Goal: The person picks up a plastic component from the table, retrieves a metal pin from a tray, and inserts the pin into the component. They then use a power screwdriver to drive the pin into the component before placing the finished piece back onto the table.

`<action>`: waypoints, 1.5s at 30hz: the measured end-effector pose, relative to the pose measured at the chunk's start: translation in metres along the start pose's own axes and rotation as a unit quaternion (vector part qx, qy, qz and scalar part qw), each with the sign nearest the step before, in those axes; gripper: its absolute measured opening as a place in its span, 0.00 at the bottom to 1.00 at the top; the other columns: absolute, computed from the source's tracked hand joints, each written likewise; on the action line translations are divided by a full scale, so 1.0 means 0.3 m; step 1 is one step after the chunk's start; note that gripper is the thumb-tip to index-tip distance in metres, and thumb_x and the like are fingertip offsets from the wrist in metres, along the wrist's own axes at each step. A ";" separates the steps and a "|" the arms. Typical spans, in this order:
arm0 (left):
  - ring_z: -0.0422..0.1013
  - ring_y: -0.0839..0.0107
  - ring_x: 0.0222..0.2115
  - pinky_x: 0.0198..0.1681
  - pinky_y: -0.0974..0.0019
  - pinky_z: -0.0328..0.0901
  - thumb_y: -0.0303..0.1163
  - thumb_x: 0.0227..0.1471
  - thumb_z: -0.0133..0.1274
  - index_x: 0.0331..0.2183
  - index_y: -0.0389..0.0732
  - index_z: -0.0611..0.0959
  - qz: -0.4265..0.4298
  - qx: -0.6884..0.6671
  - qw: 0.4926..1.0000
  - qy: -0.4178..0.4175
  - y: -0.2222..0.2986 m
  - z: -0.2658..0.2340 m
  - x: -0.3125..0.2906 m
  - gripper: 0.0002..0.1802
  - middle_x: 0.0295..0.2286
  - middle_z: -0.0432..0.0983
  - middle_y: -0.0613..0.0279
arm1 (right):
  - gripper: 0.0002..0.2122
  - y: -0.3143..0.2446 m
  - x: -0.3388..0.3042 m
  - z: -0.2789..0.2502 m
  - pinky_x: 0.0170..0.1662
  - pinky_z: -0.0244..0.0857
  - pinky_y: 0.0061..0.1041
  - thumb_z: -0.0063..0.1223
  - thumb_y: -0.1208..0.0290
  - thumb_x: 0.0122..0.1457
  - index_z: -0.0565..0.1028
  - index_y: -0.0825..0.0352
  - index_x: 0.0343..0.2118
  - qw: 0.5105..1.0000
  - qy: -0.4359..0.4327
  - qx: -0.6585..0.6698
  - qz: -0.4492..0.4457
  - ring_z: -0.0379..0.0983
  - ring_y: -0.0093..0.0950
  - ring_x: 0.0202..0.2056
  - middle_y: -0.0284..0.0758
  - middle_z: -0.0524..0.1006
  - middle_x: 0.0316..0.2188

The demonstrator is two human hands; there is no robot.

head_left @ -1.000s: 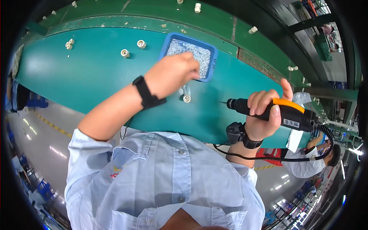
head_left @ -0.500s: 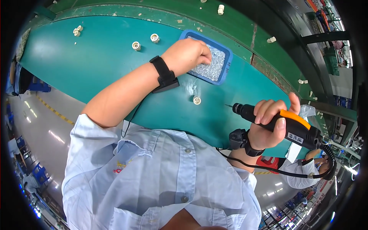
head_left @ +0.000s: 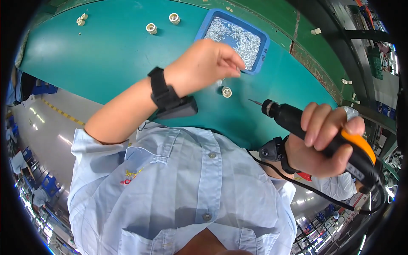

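My left hand (head_left: 208, 66) is in a pinch just over the near edge of a blue tray (head_left: 265, 53). A tiny silvery metal piece shows between thumb and forefinger, too small to make out fully. Many similar slender pieces (head_left: 246, 44) lie in the tray. My right hand (head_left: 325, 136) grips a black electric screwdriver (head_left: 293, 121) with an orange lever, its thin bit pointing left. Between the hands, a round whitish socket-like part (head_left: 226, 92) stands on the green mat, beside the bit tip but apart from it.
Two similar round parts (head_left: 151, 28) stand at the far left of the tray, with a cluster of small white pieces (head_left: 82, 19) farther left. The screwdriver's cable curls down at the right. A metal frame (head_left: 365, 36) rises beyond the bench edge. Another person's sleeve (head_left: 340, 187) shows at lower right.
My left hand has come out of the tray toward me, with its fingertips pinched. The right hand and screwdriver have shifted to the right in the view.
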State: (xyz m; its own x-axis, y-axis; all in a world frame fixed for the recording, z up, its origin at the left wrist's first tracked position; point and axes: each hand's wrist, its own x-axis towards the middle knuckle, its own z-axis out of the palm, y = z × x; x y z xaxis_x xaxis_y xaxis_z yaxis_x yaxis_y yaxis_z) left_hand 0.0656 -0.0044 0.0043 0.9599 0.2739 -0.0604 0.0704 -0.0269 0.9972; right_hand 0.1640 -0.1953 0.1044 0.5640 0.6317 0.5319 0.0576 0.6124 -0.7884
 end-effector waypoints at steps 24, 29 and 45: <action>0.71 0.60 0.32 0.36 0.61 0.66 0.29 0.44 0.57 0.29 0.40 0.81 0.216 0.259 0.933 0.122 -0.061 -0.026 0.092 0.06 0.29 0.74 0.59 | 0.17 0.007 0.011 0.018 0.23 0.57 0.24 0.46 0.56 0.59 0.63 0.64 0.42 0.997 -0.022 -0.027 -0.064 0.64 0.24 0.18 0.31 0.66 0.18; 0.71 0.60 0.32 0.36 0.60 0.65 0.29 0.43 0.58 0.30 0.40 0.80 0.242 0.342 0.906 0.057 -0.073 -0.027 0.139 0.08 0.28 0.74 0.58 | 0.15 0.008 0.023 0.001 0.22 0.57 0.24 0.45 0.59 0.59 0.63 0.65 0.41 0.997 -0.026 -0.040 -0.055 0.64 0.24 0.17 0.31 0.66 0.17; 0.71 0.59 0.28 0.32 0.60 0.65 0.28 0.42 0.58 0.22 0.37 0.77 0.121 0.201 0.971 0.053 -0.050 -0.022 0.198 0.06 0.24 0.74 0.58 | 0.14 0.016 -0.008 -0.001 0.22 0.58 0.24 0.45 0.61 0.59 0.63 0.65 0.40 0.994 0.035 -0.075 -0.069 0.63 0.23 0.16 0.30 0.66 0.16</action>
State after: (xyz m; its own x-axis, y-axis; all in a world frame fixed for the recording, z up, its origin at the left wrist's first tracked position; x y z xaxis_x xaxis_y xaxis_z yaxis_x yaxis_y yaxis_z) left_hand 0.1200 0.0186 -0.0139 0.9298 0.3097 0.1989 -0.0322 -0.4698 0.8822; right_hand 0.1632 -0.1941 0.0991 0.5974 0.5085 0.6201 0.2578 0.6105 -0.7489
